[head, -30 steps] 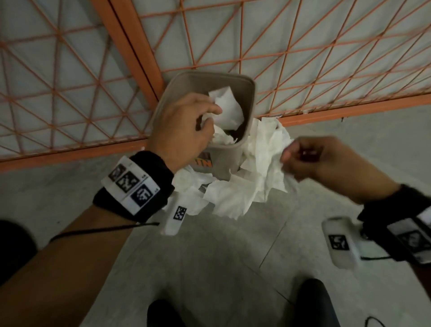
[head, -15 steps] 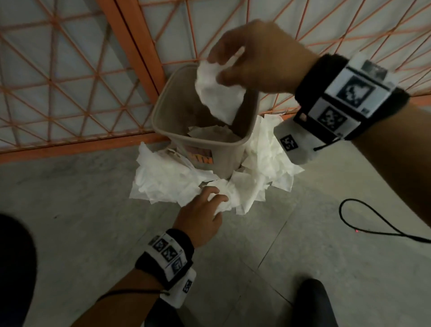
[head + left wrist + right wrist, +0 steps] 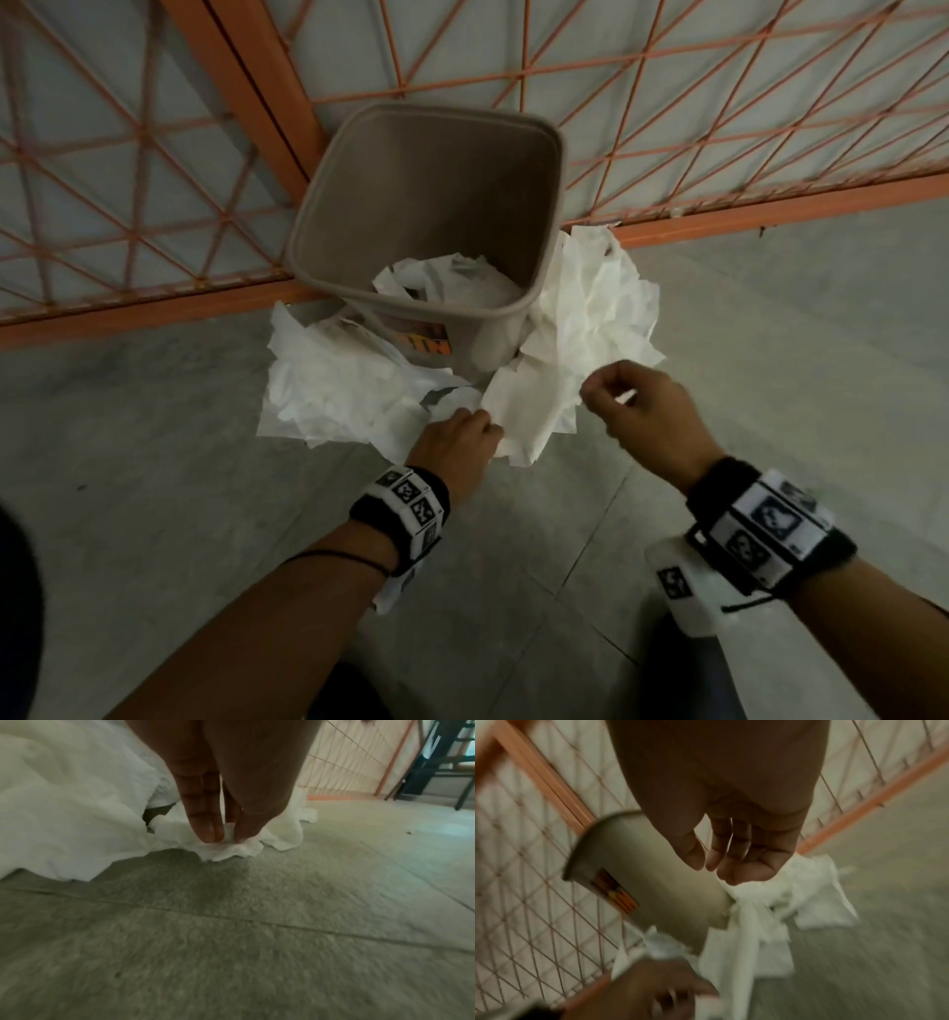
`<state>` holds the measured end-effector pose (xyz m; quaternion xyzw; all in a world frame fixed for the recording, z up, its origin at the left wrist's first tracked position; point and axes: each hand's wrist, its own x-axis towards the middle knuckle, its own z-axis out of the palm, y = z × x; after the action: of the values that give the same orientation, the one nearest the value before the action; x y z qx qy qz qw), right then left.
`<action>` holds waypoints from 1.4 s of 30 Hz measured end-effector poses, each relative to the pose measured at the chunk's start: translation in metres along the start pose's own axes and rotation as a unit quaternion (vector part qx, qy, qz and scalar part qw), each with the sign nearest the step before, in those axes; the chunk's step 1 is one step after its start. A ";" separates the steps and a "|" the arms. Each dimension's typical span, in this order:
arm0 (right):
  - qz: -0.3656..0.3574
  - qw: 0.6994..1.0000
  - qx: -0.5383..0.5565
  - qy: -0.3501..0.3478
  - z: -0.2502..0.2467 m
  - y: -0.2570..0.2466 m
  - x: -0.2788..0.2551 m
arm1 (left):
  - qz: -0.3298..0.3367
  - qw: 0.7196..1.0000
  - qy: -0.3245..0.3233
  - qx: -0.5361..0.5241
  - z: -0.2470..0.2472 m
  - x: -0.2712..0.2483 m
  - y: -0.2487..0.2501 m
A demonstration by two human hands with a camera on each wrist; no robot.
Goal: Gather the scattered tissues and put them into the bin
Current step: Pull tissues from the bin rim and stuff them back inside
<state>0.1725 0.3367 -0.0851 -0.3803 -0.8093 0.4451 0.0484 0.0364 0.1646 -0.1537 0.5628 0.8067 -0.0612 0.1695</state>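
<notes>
Floor-level again, right hand (image 3: 649,417) emptied

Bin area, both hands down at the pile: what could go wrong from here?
The left hand pinches only an edge of a tissue, so it may tear or slip. The tissues are packed against the bin, so pulling them could nudge it. The right hand holds nothing yet.

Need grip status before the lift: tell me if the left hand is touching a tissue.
Touching. The left wrist view shows the left hand pinching a tissue edge between fingertips on the floor.
</notes>
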 end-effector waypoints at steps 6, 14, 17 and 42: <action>0.126 0.980 -0.083 -0.128 0.051 0.040 0.019 | -0.027 0.989 0.079 -0.119 -0.019 -0.027 -0.005; 0.115 0.984 -0.068 -0.117 0.060 0.033 0.029 | -0.018 0.919 0.261 -0.294 -0.073 -0.106 -0.018; 0.126 0.984 -0.044 -0.117 0.043 0.028 0.020 | -0.030 0.889 0.332 -0.315 -0.107 -0.119 -0.019; -0.241 0.970 0.013 -0.037 -0.128 -0.184 -0.024 | -0.080 0.888 0.423 -0.160 -0.207 -0.063 -0.054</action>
<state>0.1373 0.3510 0.1371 -0.1570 -0.8723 0.4448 0.1288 -0.0368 0.1493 0.0566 0.4341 0.8430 0.2996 -0.1059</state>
